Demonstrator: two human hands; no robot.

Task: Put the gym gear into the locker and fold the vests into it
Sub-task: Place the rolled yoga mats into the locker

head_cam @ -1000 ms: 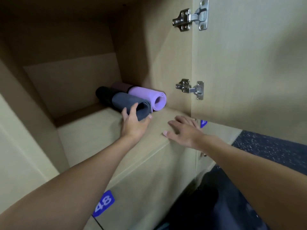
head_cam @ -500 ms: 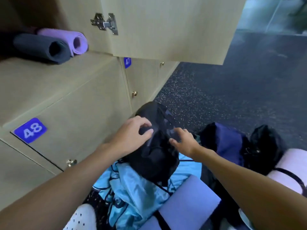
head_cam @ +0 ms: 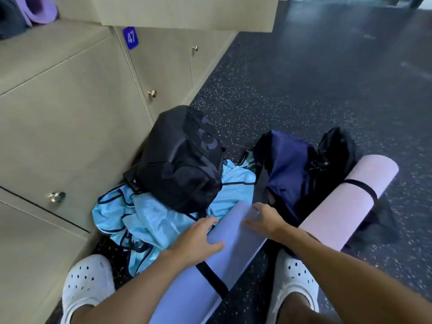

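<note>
- floor (head_cam: 304, 78): dark, speckled; all loose gear lies on it, against the lockers (head_cam: 70, 118)
- lockers: beige, doors shut in the lower rows; one locker open at top left, its door (head_cam: 187, 10) swung out overhead
- lavender mat (head_cam: 233, 244): rolled, black strap (head_cam: 212, 279) round it; lies on the floor between the person's feet, far end over the vests and just beside the backpack
- pink mat (head_cam: 346, 199): rolled and strapped, on the floor to the right, against the navy bag
- black backpack (head_cam: 182, 157): upright against a locker door, sitting on the vests
- vests (head_cam: 154, 220): light blue with dark trim, crumpled heap on the floor, unfolded
- navy bag (head_cam: 287, 169): slumped between backpack and pink mat; small black bag (head_cam: 336, 146) just behind it
- clogs: white, perforated; left (head_cam: 86, 284), right (head_cam: 297, 277), either side of the lavender mat
- left hand (head_cam: 196, 239): grips the lavender mat, thumb on top, fingers down its left flank
- right hand (head_cam: 264, 218): fingers laid fairly straight across the mat's far end, not wrapped; blurred
- in the open locker: purple mat (head_cam: 39, 8) and dark mat (head_cam: 9, 22), rolled, side by side
- plate "47" (head_cam: 130, 38); metal knobs (head_cam: 56, 196) on the doors
</note>
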